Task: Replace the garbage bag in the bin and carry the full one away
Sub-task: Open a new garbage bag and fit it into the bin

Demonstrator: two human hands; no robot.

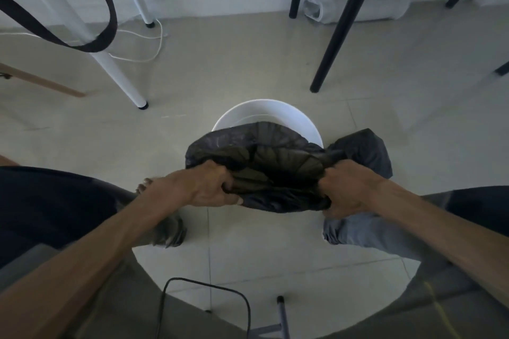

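Note:
A round white bin [264, 111] stands on the tiled floor in the middle of the view. A black garbage bag [275, 162] is held over its near rim, mouth spread open toward me. My left hand [209, 187] grips the bag's left edge and my right hand [347, 190] grips its right edge. A bunched part of the bag [366, 148] hangs to the right of the bin. The bin's far inner wall shows bare white; its near half is hidden by the bag.
White table legs [121, 82] stand at the left with a white cable [154, 47] on the floor. Black chair legs [336, 36] rise at the back right. A black strap [107, 14] hangs top left. My knees flank the bin.

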